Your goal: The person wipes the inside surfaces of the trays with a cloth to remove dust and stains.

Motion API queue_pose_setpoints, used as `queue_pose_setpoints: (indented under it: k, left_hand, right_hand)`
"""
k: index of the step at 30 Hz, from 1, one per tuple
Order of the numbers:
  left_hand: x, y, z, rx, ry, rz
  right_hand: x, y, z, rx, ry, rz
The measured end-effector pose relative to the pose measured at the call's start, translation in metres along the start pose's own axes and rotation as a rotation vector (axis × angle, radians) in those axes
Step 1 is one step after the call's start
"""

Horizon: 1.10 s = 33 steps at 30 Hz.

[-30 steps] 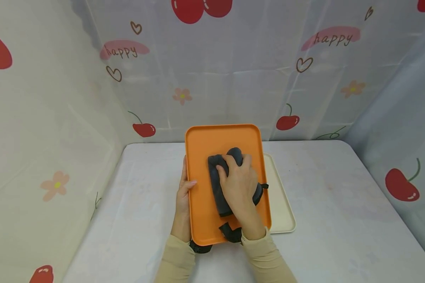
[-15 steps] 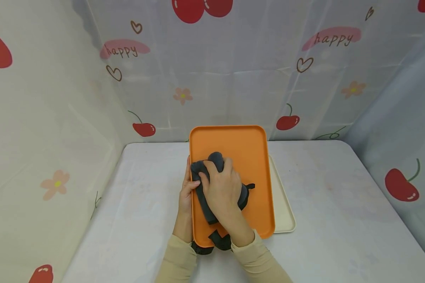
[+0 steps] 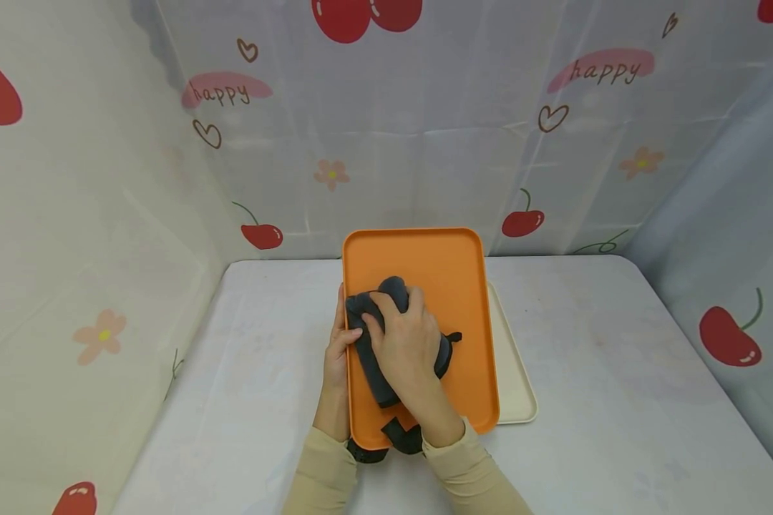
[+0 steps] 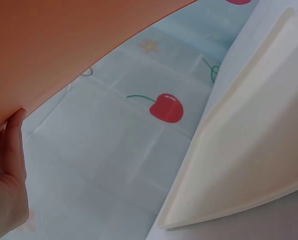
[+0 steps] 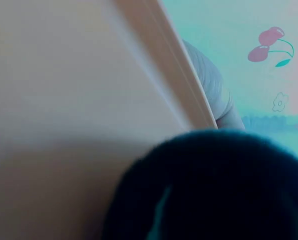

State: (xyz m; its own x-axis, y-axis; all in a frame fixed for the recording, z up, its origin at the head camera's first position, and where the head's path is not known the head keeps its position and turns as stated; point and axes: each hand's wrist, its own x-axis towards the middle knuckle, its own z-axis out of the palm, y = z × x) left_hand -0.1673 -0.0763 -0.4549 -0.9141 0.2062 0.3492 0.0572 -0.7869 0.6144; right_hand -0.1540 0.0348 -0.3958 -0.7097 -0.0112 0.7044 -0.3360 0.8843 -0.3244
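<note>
An orange tray (image 3: 447, 268) is held up off the table, tilted toward the head camera. My left hand (image 3: 338, 361) grips its left edge, thumb over the rim and the other fingers behind; the left wrist view shows those fingers (image 4: 11, 145) against the tray's underside (image 4: 69, 45). A folded dark grey cloth (image 3: 370, 361) lies against the tray's face near the left rim. Fingers curled into it, my right hand (image 3: 409, 343) holds the cloth on the tray. In the right wrist view the dark cloth (image 5: 209, 185) fills the lower part, blurred.
Behind the orange tray a cream tray (image 3: 515, 379) lies on the white-covered table (image 3: 592, 343), partly hidden. Curtains (image 3: 425, 157) with a cherry print enclose the table at the back and sides. A black strap (image 3: 402, 436) shows by the right wrist.
My right hand and the cloth have moved left and slightly down across the orange tray, up to its left rim. The tray has shifted slightly right. Almost nothing differs over the last half second.
</note>
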Motion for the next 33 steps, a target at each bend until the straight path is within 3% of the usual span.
queue_pose_setpoints:
  k: [6, 13, 25, 33]
  left_hand:
    - [0.0, 0.003, 0.004, -0.028, -0.023, -0.002]
    - [0.0, 0.006, 0.004, 0.037, 0.028, 0.002]
    - [0.002, 0.007, -0.012, 0.16, 0.102, 0.008]
    - [0.001, 0.017, -0.006, 0.084, 0.152, 0.003]
  right_hand:
    - [0.0, 0.006, 0.0, 0.021, -0.006, 0.015]
    - [0.001, 0.019, -0.003, 0.024, 0.007, 0.05]
    - [0.002, 0.051, -0.017, -0.008, -0.062, 0.243]
    - [0.003, 0.078, -0.026, -0.059, -0.082, 0.346]
